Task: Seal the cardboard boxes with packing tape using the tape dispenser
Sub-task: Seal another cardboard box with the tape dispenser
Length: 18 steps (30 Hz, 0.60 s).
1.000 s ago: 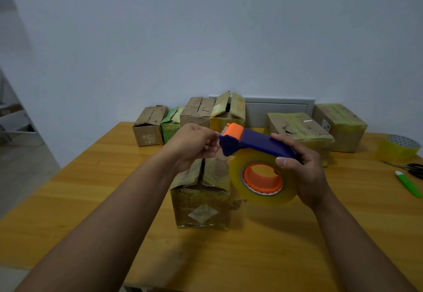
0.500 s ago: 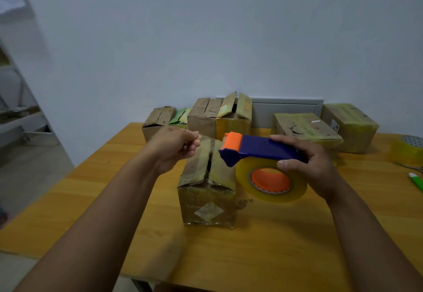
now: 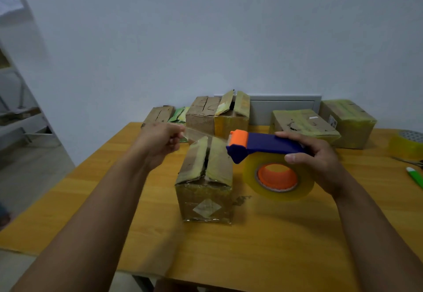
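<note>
A small cardboard box (image 3: 206, 191) stands in the middle of the wooden table (image 3: 263, 246), its two top flaps slightly raised along the seam. My right hand (image 3: 320, 161) grips the blue handle of the tape dispenser (image 3: 265, 147), held just right of the box top, with its yellowish tape roll (image 3: 278, 177) on an orange core hanging below. My left hand (image 3: 160, 140) pinches the free end of a clear tape strip (image 3: 201, 134) that stretches from the dispenser's orange head leftward above the box's far edge.
Several other boxes line the back of the table: an open-flapped pair (image 3: 219, 115), a small one (image 3: 160, 114) at the left, two taped ones (image 3: 304, 124) (image 3: 348, 119) at the right. A spare tape roll (image 3: 407, 142), scissors and a green-handled tool (image 3: 415, 176) lie at the right edge.
My left hand has drawn away to the left from the dispenser head, pulling out a length of clear tape. The dispenser stays held beside the box.
</note>
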{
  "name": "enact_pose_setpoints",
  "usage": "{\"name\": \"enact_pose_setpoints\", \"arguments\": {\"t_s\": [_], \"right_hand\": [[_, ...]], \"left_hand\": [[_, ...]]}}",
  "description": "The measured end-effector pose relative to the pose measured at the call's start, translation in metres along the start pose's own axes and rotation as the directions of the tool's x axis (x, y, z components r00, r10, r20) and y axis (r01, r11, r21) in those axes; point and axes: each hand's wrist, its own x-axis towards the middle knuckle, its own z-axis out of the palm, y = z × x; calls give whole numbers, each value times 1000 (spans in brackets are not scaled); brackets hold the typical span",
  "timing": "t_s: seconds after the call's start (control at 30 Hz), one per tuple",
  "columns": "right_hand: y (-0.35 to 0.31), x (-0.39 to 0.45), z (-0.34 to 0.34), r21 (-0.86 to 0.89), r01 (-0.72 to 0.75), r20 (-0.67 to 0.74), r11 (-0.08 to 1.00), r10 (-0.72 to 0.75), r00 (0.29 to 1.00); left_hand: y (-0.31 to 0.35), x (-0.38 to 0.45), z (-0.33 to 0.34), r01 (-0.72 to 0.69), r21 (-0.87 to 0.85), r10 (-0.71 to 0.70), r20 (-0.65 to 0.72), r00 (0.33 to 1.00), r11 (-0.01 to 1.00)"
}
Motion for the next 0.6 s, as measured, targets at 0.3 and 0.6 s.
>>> {"name": "enact_pose_setpoints", "arguments": {"t_s": [0.3, 0.6], "right_hand": [[13, -10, 3, 5, -11, -85, 1000, 12, 996], [25, -14, 1, 136, -9, -188, 991, 34, 982]], "left_hand": [[-20, 23, -5, -61, 35, 58, 77, 995, 998], [-30, 43, 13, -94, -19, 96, 291, 952, 995]]}}
